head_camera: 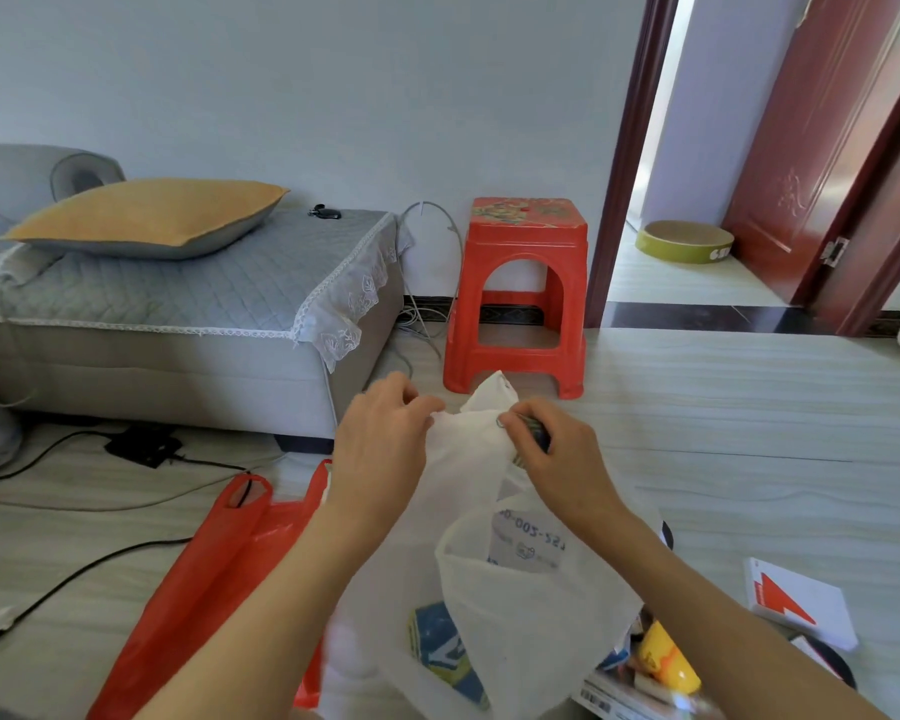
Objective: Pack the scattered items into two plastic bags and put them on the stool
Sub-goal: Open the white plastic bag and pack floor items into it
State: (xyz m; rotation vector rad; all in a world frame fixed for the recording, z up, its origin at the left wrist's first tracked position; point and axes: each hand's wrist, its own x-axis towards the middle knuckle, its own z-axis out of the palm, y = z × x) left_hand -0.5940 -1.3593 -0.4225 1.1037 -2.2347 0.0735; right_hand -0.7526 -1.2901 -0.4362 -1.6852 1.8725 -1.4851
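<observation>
Holding up a thin, translucent white plastic bag (515,589), we pinch its top edge with both hands above the pale wood-grain floor (723,433). Our left hand (380,444) has its fingers curled shut on the bag's rim. Our right hand (552,449) grips the other side of the rim, fingers closed, with a small dark striped object (536,433) pressed under them; we cannot tell what it is. The film is crinkled and soft, and mirrored blue printing shows through one wall. Through the lower part we see a blue and yellow box (445,646) inside.

Just left of the white bag, a glossy red plastic bag (204,589) lies flat on the floor, its looped handles pointing away from us. To the right, a white box with a red arrow mark (796,600) lies on the floor, and a yellow container (666,657) rests among papers near the bottom edge.

Straight ahead stands the red moulded plastic stool (520,293) with arched sides and a printed top, against the wall beside the doorway. A grey quilted sofa (178,304) with lace trim and an orange cushion (152,215) sits left of it. Dark cables (74,569) trail across the floor at left.
</observation>
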